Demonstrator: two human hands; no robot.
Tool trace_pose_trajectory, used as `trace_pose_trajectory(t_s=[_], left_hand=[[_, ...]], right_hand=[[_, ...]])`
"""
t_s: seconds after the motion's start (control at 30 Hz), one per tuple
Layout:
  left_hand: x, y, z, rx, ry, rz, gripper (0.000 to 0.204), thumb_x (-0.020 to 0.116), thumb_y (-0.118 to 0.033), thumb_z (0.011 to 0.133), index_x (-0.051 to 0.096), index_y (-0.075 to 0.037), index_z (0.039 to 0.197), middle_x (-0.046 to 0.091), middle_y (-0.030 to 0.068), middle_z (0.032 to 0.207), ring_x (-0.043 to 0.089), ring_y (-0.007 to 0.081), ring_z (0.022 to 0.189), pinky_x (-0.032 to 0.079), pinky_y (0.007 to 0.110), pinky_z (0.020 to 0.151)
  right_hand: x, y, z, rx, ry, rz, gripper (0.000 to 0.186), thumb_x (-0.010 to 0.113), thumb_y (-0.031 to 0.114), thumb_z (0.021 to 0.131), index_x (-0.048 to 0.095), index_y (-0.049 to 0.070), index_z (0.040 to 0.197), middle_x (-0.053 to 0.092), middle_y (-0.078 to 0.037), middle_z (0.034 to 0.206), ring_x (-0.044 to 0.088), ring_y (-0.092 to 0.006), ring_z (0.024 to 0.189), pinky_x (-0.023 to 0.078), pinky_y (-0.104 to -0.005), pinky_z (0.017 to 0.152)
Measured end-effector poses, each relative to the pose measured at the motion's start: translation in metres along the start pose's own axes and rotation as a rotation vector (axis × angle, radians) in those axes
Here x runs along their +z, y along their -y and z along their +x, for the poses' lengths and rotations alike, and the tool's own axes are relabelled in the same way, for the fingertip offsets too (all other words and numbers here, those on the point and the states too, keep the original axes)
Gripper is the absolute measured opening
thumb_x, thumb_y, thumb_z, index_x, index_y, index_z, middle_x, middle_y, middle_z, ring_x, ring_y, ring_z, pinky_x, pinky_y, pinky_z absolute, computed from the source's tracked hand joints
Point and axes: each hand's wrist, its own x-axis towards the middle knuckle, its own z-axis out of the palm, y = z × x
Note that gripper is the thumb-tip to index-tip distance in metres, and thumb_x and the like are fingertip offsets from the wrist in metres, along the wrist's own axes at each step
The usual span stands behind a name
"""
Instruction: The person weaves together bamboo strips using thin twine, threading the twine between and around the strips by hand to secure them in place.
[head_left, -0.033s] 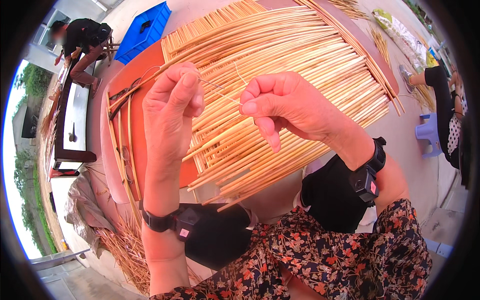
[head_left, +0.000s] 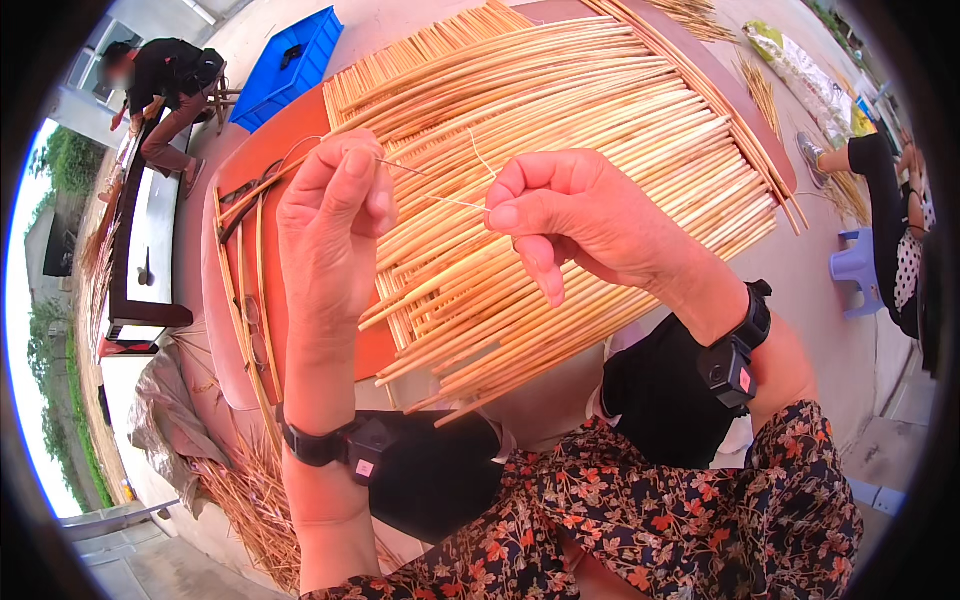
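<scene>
Left hand (head_left: 335, 195), left of centre: thumb and fingertips pressed together, pinching a thin needle-like piece (head_left: 405, 168), free end aimed toward the right.

Right hand (head_left: 570, 205), just right of centre: thumb and forefinger closed on a white thread (head_left: 460, 204), remaining fingers loosely bent downward.

Thread, upper centre: strung across the gap between both hands, one loose stretch rising above the right fingertips; any join with the needle-like piece too fine to tell.

Straws (head_left: 640, 110), centre to upper right: many, pale gold, side by side in a wide layer below both hands; a few long ones set crosswise along the right edge.

Table (head_left: 300, 120), left of centre: red-orange top, pinkish rounded border.

Eyeglasses (head_left: 251, 312), left of centre: on the table, beside loose straws.

Wrist straps (head_left: 310, 448): black, one on each wrist, each with a small box.

Crate (head_left: 270, 105), upper left: blue, black object inside.

Person (head_left: 175, 75), upper left: black top, brown trousers, bent forward.

Stool (head_left: 857, 268), right: pale purple.

Dry stalks (head_left: 262, 500), lower left: loose heap, next to a grey-brown sack (head_left: 165, 410).
</scene>
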Motion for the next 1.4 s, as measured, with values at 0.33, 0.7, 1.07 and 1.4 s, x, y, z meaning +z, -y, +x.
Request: trace_pose_trajectory(t_s=[0.33,0.7,1.07,1.4], left_hand=[[0.030,0.006,-0.018,-0.481,0.606,0.201,0.012,0.073,-0.011,0.102,0.073,0.001,0.101,0.076,0.0061,0.100,0.068,0.0084,0.092,0.056,0.027,0.082],[0.026,-0.007,-0.010,-0.522,0.470,0.262,0.008,0.069,-0.004,0.100,0.070,-0.001,0.093,0.074,0.0156,0.120,0.068,0.0078,0.079,0.056,0.024,0.074],[0.025,-0.002,-0.012,-0.344,0.265,-0.019,0.015,0.064,-0.014,0.106,0.058,-0.007,0.095,0.074,0.0143,0.099,0.070,0.0153,0.070,0.056,0.027,0.062],[0.031,0.012,-0.013,-0.259,0.250,-0.049,0.015,0.064,-0.019,0.110,0.060,-0.006,0.108,0.070,0.0068,0.094,0.067,0.0110,0.081,0.056,0.025,0.069]], right_hand=[[0.003,0.012,-0.013,-0.223,-0.049,0.024,0.010,0.067,0.014,0.105,0.070,0.005,0.104,0.072,-0.004,0.079,0.058,-0.0057,0.051,0.045,-0.0198,0.046],[0.021,0.027,-0.042,-0.445,0.040,-0.128,0.006,0.069,0.003,0.101,0.073,0.003,0.105,0.071,-0.004,0.082,0.065,-0.0093,0.065,0.050,-0.0216,0.055],[0.070,0.022,-0.063,-1.242,0.271,-0.232,0.004,0.080,-0.006,0.084,0.077,-0.004,0.082,0.070,-0.012,0.077,0.062,-0.0142,0.054,0.044,-0.0244,0.043],[0.032,0.038,-0.045,-0.670,0.193,-0.330,0.008,0.067,-0.001,0.100,0.072,-0.007,0.097,0.067,-0.010,0.078,0.062,-0.0129,0.060,0.048,-0.0261,0.052]])
